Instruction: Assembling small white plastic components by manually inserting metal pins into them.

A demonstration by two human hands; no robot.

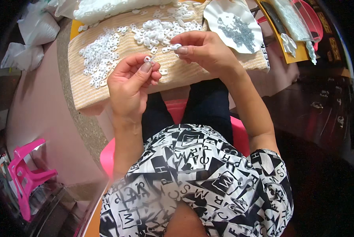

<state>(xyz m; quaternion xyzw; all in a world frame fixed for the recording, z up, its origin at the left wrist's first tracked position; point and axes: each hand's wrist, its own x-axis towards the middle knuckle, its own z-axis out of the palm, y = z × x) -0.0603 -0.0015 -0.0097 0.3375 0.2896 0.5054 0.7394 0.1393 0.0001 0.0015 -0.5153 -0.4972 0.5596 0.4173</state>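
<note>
My left hand (130, 81) is closed, thumb against fingertips, on a small white plastic piece (147, 59). A thin, light sliver sticks up beside that piece, too small to make out. Just to the right, my right hand (210, 53) pinches another white plastic piece (175, 46) between thumb and forefinger. The hands are apart, held over a striped beige cloth (84, 94). Small white pieces with holes lie in a loose pile (101, 53) at the left and a second pile (155, 31) beyond my hands. A single white piece (163, 72) rests between my hands, nearer me.
A white wavy-rimmed plate (212, 15) at the far right bears many tiny dark grey pieces (240, 33). At the back stands a clear bag (105, 10) of white pieces. A yellow board (293, 55) lies farther right. A pink stool (28, 173) stands at lower left.
</note>
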